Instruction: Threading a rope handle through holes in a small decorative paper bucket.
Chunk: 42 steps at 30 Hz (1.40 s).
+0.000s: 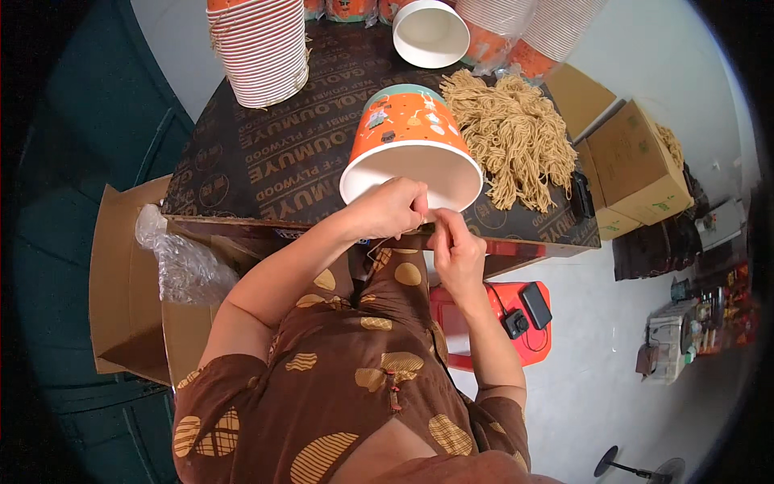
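Observation:
An orange paper bucket (411, 121) with a printed pattern lies on its side on the dark table, its white mouth facing me. My left hand (391, 208) is closed in a pinch in front of the lower rim. Close beside it, my right hand (458, 248) is closed too, thumb and fingers pressed together. A small bit of tan cord shows between the fingertips; most of it is hidden by the fingers. To the right of the bucket lies a loose heap of tan cords (516, 141).
A tall stack of nested buckets (262, 56) stands at the back left. Behind sits a white-mouthed bucket (431, 36), with wrapped stacks beside it. An open carton (129, 282) holding clear plastic is at left; a red stool (492, 323) with black devices is at right.

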Each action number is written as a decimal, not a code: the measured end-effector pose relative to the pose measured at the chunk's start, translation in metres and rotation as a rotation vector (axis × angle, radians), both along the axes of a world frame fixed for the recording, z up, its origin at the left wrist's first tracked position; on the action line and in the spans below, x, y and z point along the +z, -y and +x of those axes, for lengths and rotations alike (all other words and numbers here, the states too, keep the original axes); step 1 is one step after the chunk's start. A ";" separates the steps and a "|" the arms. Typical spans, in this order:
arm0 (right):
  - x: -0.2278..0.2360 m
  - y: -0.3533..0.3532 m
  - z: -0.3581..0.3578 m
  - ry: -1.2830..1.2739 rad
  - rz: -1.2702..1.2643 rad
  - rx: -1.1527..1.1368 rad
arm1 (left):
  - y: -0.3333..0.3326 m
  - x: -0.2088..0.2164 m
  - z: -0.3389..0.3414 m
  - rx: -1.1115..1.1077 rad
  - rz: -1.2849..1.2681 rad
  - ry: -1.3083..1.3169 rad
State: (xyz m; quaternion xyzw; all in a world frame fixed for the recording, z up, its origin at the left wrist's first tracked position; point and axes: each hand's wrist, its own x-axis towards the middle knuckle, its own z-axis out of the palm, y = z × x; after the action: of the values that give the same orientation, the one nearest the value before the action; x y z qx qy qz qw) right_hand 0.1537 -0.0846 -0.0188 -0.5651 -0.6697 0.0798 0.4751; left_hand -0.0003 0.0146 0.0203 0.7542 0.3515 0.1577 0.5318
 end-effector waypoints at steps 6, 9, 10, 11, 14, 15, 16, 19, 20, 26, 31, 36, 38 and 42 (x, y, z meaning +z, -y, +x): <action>0.011 0.000 -0.001 0.350 0.044 -0.111 | 0.003 -0.005 -0.002 0.021 0.219 -0.022; 0.016 0.003 -0.001 0.419 0.065 -0.092 | 0.005 -0.005 -0.005 0.019 0.183 0.011; 0.017 0.004 -0.001 0.418 0.064 -0.093 | 0.007 -0.004 -0.007 0.018 0.183 0.011; 0.017 0.005 0.000 0.433 0.078 -0.083 | 0.008 -0.003 -0.009 0.004 0.107 0.048; 0.017 0.005 0.003 0.436 0.131 -0.028 | 0.007 -0.008 -0.014 0.006 0.082 0.064; 0.017 0.005 0.004 0.424 0.171 0.018 | 0.007 -0.010 -0.014 0.023 0.135 0.042; 0.017 0.005 0.004 0.422 0.171 0.018 | 0.008 -0.011 -0.014 0.023 0.135 0.041; 0.014 0.003 0.000 0.410 0.215 0.017 | 0.010 -0.016 -0.017 0.031 0.213 0.086; 0.011 0.002 0.000 0.351 0.231 0.014 | 0.011 -0.014 -0.016 0.040 0.224 0.080; 0.005 0.002 -0.005 0.178 0.241 -0.003 | 0.025 -0.011 -0.014 0.084 0.368 0.086; 0.004 0.002 -0.008 0.164 0.254 -0.016 | 0.027 -0.024 -0.012 0.096 0.726 0.189; 0.002 0.002 -0.008 0.176 0.269 -0.021 | 0.036 -0.026 -0.009 0.144 0.987 0.088; 0.003 0.002 -0.008 0.176 0.265 -0.019 | 0.039 -0.026 -0.009 0.144 1.019 0.043; 0.001 0.003 -0.007 0.189 0.236 -0.020 | 0.042 -0.026 -0.011 0.135 1.173 -0.088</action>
State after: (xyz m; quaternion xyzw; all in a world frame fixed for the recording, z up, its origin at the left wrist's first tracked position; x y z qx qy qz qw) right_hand 0.1468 -0.0878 -0.0175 -0.5169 -0.7105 -0.0580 0.4739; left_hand -0.0108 -0.0270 -0.0053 0.9039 0.2747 0.3279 -0.0002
